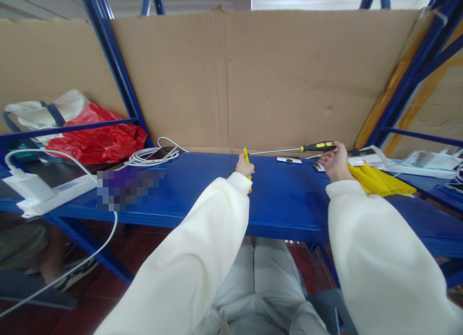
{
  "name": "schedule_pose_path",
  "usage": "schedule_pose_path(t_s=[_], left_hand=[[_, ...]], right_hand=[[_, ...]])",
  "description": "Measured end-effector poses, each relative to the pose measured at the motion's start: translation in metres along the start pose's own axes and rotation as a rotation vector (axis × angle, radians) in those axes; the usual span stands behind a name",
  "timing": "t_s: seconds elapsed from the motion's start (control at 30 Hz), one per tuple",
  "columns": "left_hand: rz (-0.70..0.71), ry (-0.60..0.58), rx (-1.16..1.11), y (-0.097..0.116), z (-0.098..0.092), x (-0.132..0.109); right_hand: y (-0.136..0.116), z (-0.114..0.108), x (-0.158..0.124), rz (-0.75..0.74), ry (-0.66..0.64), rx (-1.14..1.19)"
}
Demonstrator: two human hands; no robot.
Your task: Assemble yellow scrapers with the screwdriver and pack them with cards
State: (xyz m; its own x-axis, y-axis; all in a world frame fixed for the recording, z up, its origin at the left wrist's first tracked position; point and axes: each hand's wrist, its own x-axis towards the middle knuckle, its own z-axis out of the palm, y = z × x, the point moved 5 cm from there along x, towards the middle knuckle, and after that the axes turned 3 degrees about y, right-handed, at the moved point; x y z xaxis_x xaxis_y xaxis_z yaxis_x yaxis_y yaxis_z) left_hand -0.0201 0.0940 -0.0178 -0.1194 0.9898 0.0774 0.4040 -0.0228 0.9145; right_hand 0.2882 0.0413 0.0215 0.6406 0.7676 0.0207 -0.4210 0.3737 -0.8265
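Near the middle of the blue shelf [285, 200], my left hand [245, 167] is closed around a narrow yellow tool [246, 156], whose ends show above and below the fist. Farther right, my right hand [334, 163] has its fingers at the end of a black and yellow screwdriver [318, 146]. The screwdriver's long shaft points left, its tip close to my left hand. A small white and dark strip [289, 160] lies below the shaft. Yellow cloth or gloves [379, 179] lie beside my right wrist.
A coiled white cable [154, 157], a red plastic bag [104, 134] and a power strip [61, 195] with a charger are at the left. Cardboard [282, 79] stands behind the shelf. Blue posts [115, 64] rise at both sides. Another person's leg [54, 258] shows lower left.
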Motion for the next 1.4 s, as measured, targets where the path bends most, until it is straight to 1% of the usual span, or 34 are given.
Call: schedule_pose_path(t_s=[0.17,0.37,0.57,0.73,0.87,1.17,1.33,1.4], left_hand=[[0.006,0.004,-0.007,-0.001,0.001,0.002],[0.0,0.02,0.001,0.0,0.0,0.002],[0.005,0.007,-0.004,-0.002,0.0,0.003],[0.009,0.009,-0.002,-0.004,0.001,0.006],[0.008,0.011,0.002,-0.003,0.001,0.005],[0.009,0.011,0.012,-0.001,0.0,0.003],[0.01,0.004,0.001,-0.001,0.001,0.003],[0.007,-0.001,-0.004,-0.001,0.001,0.003]], right_hand=[[0.0,0.0,0.002,0.031,-0.024,-0.013],[0.001,-0.001,0.011,-0.025,-0.099,0.012],[-0.002,0.002,0.001,0.022,-0.123,0.024],[-0.003,0.006,-0.001,-0.007,-0.147,-0.016],[-0.002,0.003,0.002,-0.024,-0.111,-0.043],[0.002,-0.001,0.003,0.026,-0.011,-0.007],[0.004,-0.003,0.009,0.014,-0.024,-0.01],[0.004,-0.002,0.01,-0.013,-0.056,0.005]])
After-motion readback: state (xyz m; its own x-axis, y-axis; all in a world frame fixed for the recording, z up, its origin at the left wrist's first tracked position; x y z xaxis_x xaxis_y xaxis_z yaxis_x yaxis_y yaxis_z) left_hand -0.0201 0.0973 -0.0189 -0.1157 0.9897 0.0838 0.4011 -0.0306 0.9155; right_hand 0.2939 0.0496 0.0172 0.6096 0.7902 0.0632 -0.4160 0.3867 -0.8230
